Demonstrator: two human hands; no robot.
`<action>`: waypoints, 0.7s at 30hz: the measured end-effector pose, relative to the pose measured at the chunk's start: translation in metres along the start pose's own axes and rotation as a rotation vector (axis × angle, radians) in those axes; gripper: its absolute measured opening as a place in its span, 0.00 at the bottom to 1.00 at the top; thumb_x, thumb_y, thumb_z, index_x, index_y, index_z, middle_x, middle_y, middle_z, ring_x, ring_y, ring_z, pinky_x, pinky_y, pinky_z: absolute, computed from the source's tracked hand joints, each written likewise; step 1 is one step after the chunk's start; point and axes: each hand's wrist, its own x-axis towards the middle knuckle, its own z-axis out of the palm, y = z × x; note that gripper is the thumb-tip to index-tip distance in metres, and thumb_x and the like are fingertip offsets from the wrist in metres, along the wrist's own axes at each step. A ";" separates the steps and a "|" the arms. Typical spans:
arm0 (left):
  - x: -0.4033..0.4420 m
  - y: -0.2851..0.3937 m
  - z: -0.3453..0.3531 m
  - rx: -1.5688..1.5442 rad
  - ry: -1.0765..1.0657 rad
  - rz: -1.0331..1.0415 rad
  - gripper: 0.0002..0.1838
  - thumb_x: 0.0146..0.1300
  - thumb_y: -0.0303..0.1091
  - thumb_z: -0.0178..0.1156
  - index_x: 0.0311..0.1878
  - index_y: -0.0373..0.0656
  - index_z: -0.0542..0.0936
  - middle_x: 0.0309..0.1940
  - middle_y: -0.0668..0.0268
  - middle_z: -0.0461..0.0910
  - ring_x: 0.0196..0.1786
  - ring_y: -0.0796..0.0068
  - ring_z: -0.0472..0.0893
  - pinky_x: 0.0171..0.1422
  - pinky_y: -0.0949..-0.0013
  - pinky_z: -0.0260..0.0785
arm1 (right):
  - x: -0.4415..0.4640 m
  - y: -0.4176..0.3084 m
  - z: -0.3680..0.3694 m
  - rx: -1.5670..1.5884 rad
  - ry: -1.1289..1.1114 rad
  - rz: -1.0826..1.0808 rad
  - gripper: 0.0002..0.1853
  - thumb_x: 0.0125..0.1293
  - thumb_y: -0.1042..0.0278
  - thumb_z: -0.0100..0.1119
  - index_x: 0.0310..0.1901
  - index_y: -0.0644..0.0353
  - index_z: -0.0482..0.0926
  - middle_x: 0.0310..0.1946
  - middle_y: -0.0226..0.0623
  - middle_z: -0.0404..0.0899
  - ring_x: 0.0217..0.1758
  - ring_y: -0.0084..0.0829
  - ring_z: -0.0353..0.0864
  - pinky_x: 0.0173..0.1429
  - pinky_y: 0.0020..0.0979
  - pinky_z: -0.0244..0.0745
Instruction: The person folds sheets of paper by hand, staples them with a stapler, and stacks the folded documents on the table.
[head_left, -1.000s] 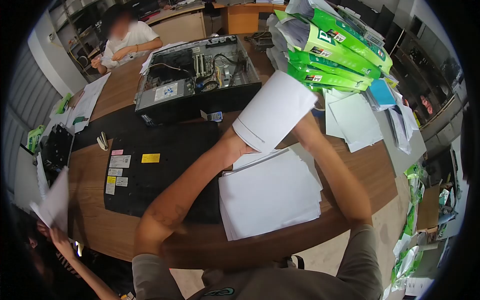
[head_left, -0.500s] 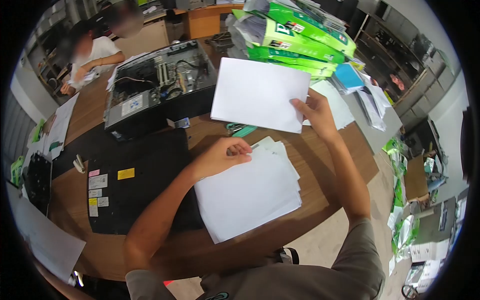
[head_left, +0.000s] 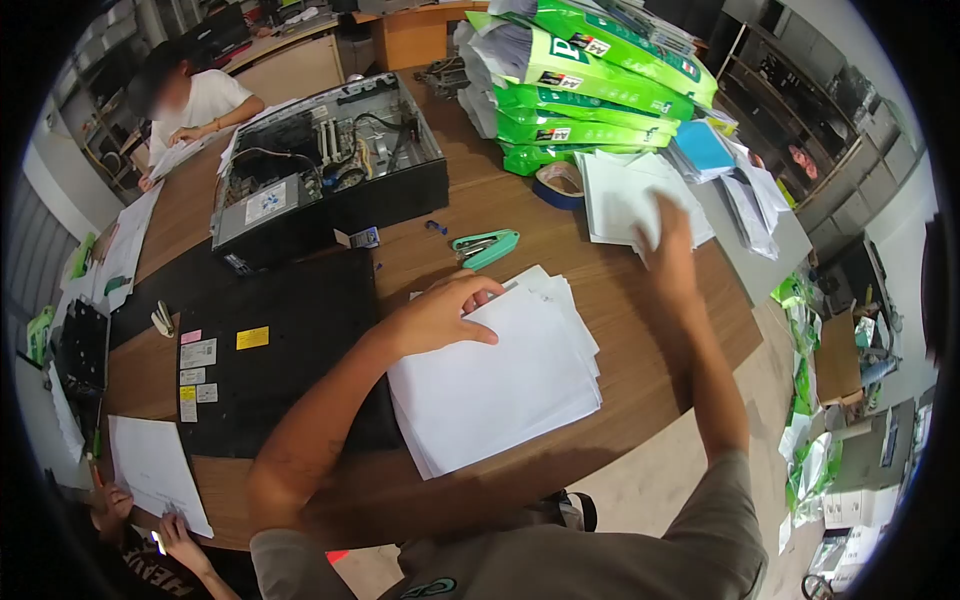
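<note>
White paper stack point(head_left: 510, 390) lies on the table point(head_left: 660, 375) right in front of me, its sheets slightly fanned at the right edge. My left hand point(head_left: 450, 318) rests at its upper left corner, fingers loosely curled and thumb apart from them over the top sheet. My right hand point(head_left: 672, 250), fingers parted, is farther off, over a second paper pile point(head_left: 612, 200); it is blurred, so I can't tell whether it touches those sheets. Just beyond the stack sits a green stapler point(head_left: 487, 247), and a tape roll point(head_left: 558, 188) stands beside the second pile. Green paper packs point(head_left: 590, 95) are heaped behind that. To the left are a black panel point(head_left: 290, 330) and an opened computer case point(head_left: 330, 180).
</note>
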 end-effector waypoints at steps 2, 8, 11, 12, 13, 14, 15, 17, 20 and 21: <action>0.001 -0.006 0.003 -0.004 -0.013 0.008 0.35 0.53 0.41 0.76 0.64 0.46 0.75 0.48 0.62 0.73 0.51 0.68 0.74 0.56 0.64 0.71 | -0.031 -0.085 -0.025 0.259 -0.305 -0.175 0.32 0.64 0.64 0.67 0.68 0.64 0.69 0.63 0.55 0.73 0.68 0.53 0.68 0.72 0.48 0.62; -0.002 -0.002 0.005 -0.037 -0.005 0.020 0.35 0.52 0.37 0.77 0.63 0.47 0.75 0.48 0.62 0.72 0.52 0.67 0.73 0.56 0.65 0.70 | -0.076 -0.139 -0.023 0.167 -0.450 -0.391 0.31 0.61 0.60 0.69 0.65 0.60 0.73 0.63 0.42 0.76 0.69 0.50 0.70 0.75 0.55 0.55; 0.001 -0.005 0.008 -0.085 0.017 0.066 0.33 0.51 0.34 0.77 0.61 0.45 0.74 0.46 0.62 0.73 0.52 0.67 0.74 0.56 0.65 0.70 | -0.079 -0.138 -0.020 0.160 -0.450 -0.464 0.32 0.63 0.57 0.68 0.66 0.62 0.71 0.57 0.41 0.81 0.70 0.50 0.68 0.77 0.56 0.48; 0.001 -0.005 0.007 -0.083 0.027 0.069 0.33 0.51 0.34 0.77 0.61 0.45 0.74 0.46 0.62 0.73 0.52 0.67 0.74 0.56 0.65 0.70 | -0.078 -0.137 -0.023 0.158 -0.447 -0.473 0.32 0.63 0.57 0.68 0.66 0.62 0.71 0.57 0.41 0.81 0.70 0.50 0.68 0.77 0.56 0.48; 0.000 -0.004 0.007 -0.109 0.022 0.070 0.31 0.51 0.33 0.76 0.59 0.46 0.75 0.44 0.64 0.74 0.50 0.69 0.74 0.55 0.66 0.69 | -0.076 -0.135 -0.027 0.297 -0.416 -0.386 0.30 0.64 0.61 0.67 0.66 0.61 0.72 0.57 0.43 0.80 0.70 0.49 0.69 0.77 0.53 0.51; 0.000 -0.005 0.007 -0.136 0.016 0.068 0.29 0.51 0.33 0.76 0.57 0.47 0.75 0.43 0.66 0.76 0.48 0.71 0.74 0.53 0.68 0.67 | -0.075 -0.133 -0.029 0.435 -0.387 -0.296 0.29 0.64 0.64 0.67 0.66 0.60 0.72 0.57 0.45 0.80 0.70 0.48 0.70 0.76 0.51 0.54; 0.000 -0.008 0.009 -0.141 0.022 0.068 0.29 0.51 0.33 0.76 0.57 0.47 0.75 0.43 0.66 0.76 0.48 0.71 0.74 0.53 0.68 0.67 | -0.074 -0.130 -0.027 0.434 -0.391 -0.301 0.29 0.64 0.64 0.67 0.66 0.60 0.72 0.57 0.45 0.80 0.70 0.48 0.70 0.76 0.51 0.54; 0.001 -0.015 0.013 -0.283 0.028 0.102 0.28 0.50 0.31 0.76 0.54 0.46 0.75 0.41 0.67 0.75 0.46 0.72 0.74 0.52 0.69 0.66 | -0.079 -0.121 -0.014 1.222 -0.190 0.366 0.27 0.63 0.70 0.67 0.64 0.61 0.74 0.58 0.47 0.79 0.69 0.48 0.71 0.74 0.45 0.59; -0.002 -0.002 0.002 -0.272 -0.049 0.023 0.23 0.49 0.30 0.76 0.47 0.44 0.77 0.41 0.67 0.76 0.46 0.73 0.73 0.51 0.69 0.65 | -0.075 -0.109 -0.014 0.843 -0.388 0.149 0.27 0.61 0.74 0.67 0.63 0.58 0.76 0.62 0.51 0.75 0.69 0.48 0.69 0.72 0.42 0.62; -0.001 -0.004 0.002 -0.274 -0.053 0.022 0.23 0.49 0.30 0.76 0.47 0.44 0.77 0.41 0.67 0.76 0.46 0.73 0.73 0.51 0.69 0.65 | -0.073 -0.114 -0.019 0.562 -0.429 -0.038 0.27 0.60 0.74 0.67 0.64 0.57 0.77 0.61 0.52 0.76 0.70 0.48 0.68 0.72 0.42 0.62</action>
